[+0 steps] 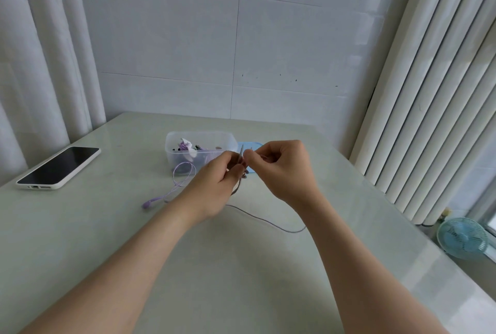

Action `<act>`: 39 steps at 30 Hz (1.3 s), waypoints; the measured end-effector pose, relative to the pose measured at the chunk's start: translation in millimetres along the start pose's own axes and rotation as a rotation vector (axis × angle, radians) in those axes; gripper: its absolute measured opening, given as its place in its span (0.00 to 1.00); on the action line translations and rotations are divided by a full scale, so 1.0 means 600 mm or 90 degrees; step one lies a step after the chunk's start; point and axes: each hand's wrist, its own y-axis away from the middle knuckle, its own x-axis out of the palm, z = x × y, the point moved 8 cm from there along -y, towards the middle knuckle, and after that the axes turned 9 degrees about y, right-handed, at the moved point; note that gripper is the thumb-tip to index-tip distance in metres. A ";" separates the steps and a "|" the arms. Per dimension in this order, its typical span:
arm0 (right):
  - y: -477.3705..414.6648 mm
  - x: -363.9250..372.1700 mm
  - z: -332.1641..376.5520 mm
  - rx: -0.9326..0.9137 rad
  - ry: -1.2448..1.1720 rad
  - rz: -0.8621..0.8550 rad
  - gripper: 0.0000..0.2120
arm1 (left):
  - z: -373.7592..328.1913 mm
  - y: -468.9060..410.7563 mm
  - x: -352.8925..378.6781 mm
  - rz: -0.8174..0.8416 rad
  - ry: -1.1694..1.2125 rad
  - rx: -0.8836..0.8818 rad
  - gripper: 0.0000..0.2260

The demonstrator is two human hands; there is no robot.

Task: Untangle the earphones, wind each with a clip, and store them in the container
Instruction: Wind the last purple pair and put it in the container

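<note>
**Q:** Where is the earphone cable?

**A:** The purple earphone cable (184, 172) lies just in front of the container (171, 157). One loop sits at the foot of the container's near wall. An earbud (147, 204) lies further forward and to the container's left. A longer stretch curves over the surface (241, 280) in front of the container and passes under the right forearm.

**Q:** How are the hands arranged?

**A:** Both are raised in front of the container's right end. The left hand (214, 188) and the right hand (279, 169) meet fingertip to fingertip. The fingers of each are curled, the left fingers (228, 157) and the right fingers (257, 155) pinching the cable between them. A short grey length stands up above the pinch, and another hangs below the left hand.

**Q:** What does the container hold?

**A:** It is clear and uncovered, and it holds wound earphones (188, 145) — purple, with white and dark parts too small to tell apart. A blue lid (255, 145) lies flat just beside its right wall, partly hidden by the hands.

**Q:** And the surroundings?

**A:** A phone (57, 167) lies screen-up well to the container's left. A tiled wall (241, 51) rises behind the container. A white curtain (40, 65) hangs behind the container and to its left. A radiator (429, 118) and a small blue fan (463, 238) stand far to the container's right, off the surface.
</note>
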 end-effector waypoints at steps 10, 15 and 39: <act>-0.023 -0.020 -0.045 -0.002 0.094 -0.084 0.12 | -0.015 0.003 0.010 0.058 0.015 0.049 0.08; -0.023 -0.004 -0.058 0.006 0.187 -0.035 0.15 | -0.020 0.002 -0.012 -0.046 0.208 0.026 0.07; -0.005 -0.011 -0.008 -0.003 -0.033 0.032 0.09 | -0.002 0.001 -0.023 -0.027 0.130 -0.033 0.06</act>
